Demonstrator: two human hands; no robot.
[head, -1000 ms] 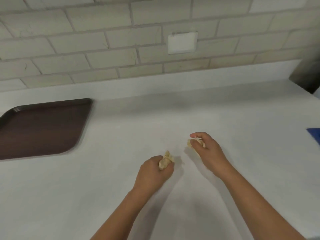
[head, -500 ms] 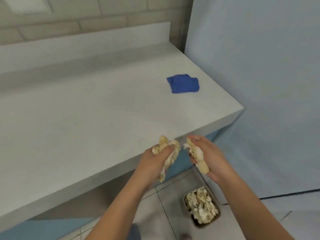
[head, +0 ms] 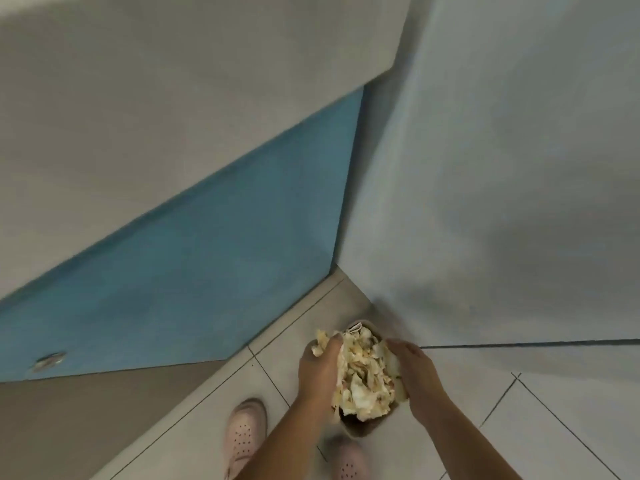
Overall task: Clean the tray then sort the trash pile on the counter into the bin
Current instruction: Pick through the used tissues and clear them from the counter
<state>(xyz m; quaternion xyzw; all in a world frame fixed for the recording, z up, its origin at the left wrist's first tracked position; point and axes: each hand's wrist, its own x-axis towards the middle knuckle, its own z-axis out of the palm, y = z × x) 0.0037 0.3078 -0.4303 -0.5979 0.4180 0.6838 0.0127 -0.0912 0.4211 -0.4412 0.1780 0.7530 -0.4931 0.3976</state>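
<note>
Head view: half a second ago both hands held paper wads up by the bench edge, with the bin far below. Now the view tips down, and both hands are right at the mouth of the bin [head: 358,429], which stands on the tiled floor [head: 554,410] in the corner between the blue cabinet front [head: 207,254] and the pale wall [head: 502,168]. The bench [head: 173,98] fills the upper left.

The left hand [head: 320,372] curls its fingers round a paper wad [head: 321,341], which sticks out above the knuckles. The right hand [head: 417,375] lies against the heap's right side; I cannot tell whether it grips anything. The heap of crumpled paper [head: 363,379] is cream, creased and stained, piled above the rim.

Pink perforated shoes [head: 244,434] stand just beside the bin.
</note>
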